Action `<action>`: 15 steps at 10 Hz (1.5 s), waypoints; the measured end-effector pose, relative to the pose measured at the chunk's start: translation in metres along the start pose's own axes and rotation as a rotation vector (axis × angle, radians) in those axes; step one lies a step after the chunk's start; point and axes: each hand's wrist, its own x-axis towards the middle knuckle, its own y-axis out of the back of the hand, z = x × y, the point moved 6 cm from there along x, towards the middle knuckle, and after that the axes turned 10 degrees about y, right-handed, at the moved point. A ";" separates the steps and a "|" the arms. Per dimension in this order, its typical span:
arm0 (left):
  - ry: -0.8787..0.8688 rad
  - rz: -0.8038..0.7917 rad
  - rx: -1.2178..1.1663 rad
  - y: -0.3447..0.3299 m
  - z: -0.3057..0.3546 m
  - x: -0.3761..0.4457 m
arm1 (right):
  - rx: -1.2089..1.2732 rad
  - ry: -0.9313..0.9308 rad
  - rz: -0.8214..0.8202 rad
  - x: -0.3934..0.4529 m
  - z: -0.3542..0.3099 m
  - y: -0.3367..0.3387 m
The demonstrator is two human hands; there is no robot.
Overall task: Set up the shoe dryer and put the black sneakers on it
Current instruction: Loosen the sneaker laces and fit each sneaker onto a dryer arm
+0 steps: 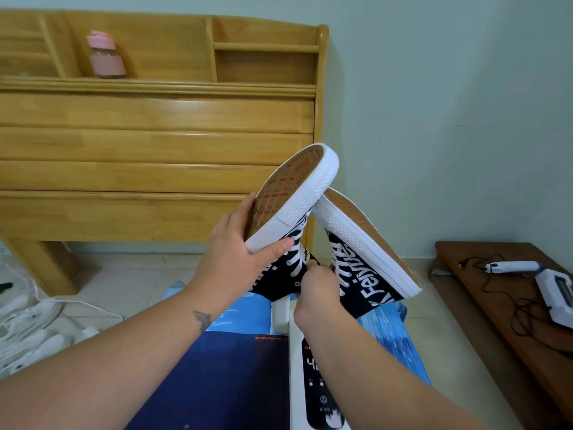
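Two black high-top sneakers with white laces and white rubber soles point soles-up over the white shoe dryer (310, 383), whose black panel shows lit digits and a power symbol. My left hand (238, 256) grips the heel end of the left sneaker (288, 197), sole facing me. The right sneaker (369, 259), with white lettering on its side, leans to the right, seemingly on a dryer arm that I cannot see. My right hand (316, 290) pinches at the opening of the left sneaker, by the white dryer tube (280, 315).
A blue patterned box (242, 311) lies under the dryer. A wooden headboard (155, 144) with a pink bottle (105, 55) stands behind. White shoes and a cable lie at left on the tiled floor. A brown bench (502, 293) at right holds white devices with black cords.
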 end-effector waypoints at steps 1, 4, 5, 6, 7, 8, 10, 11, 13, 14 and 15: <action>-0.004 -0.007 0.009 0.000 0.000 -0.003 | -0.029 -0.006 -0.095 0.005 0.005 0.003; -0.055 0.048 0.050 0.005 0.017 -0.015 | -0.523 0.451 -0.399 -0.041 -0.023 0.050; -0.085 0.043 0.042 0.002 0.028 -0.023 | -0.521 0.849 -0.282 -0.055 -0.069 0.070; -0.071 0.033 0.018 -0.001 0.030 -0.027 | -0.625 1.106 -0.147 -0.047 -0.115 0.079; -0.048 0.029 -0.024 -0.004 0.029 -0.025 | -0.890 1.029 -0.196 -0.010 -0.129 0.076; -0.039 0.044 -0.048 -0.006 0.030 -0.023 | -1.054 0.870 -0.330 0.020 -0.120 0.070; -0.027 0.054 -0.066 -0.007 0.029 -0.023 | -0.924 0.851 -0.394 0.033 -0.108 0.068; -0.029 0.044 -0.073 -0.008 0.029 -0.021 | -0.914 0.861 -0.391 0.035 -0.106 0.068; 0.005 0.076 -0.106 -0.009 0.024 -0.022 | -0.866 0.857 -0.371 0.040 -0.101 0.072; 0.037 0.069 -0.168 -0.010 0.020 -0.025 | -0.826 0.841 -0.363 0.042 -0.097 0.075; 0.050 0.056 -0.183 -0.012 0.018 -0.024 | -0.815 0.842 -0.356 0.042 -0.095 0.076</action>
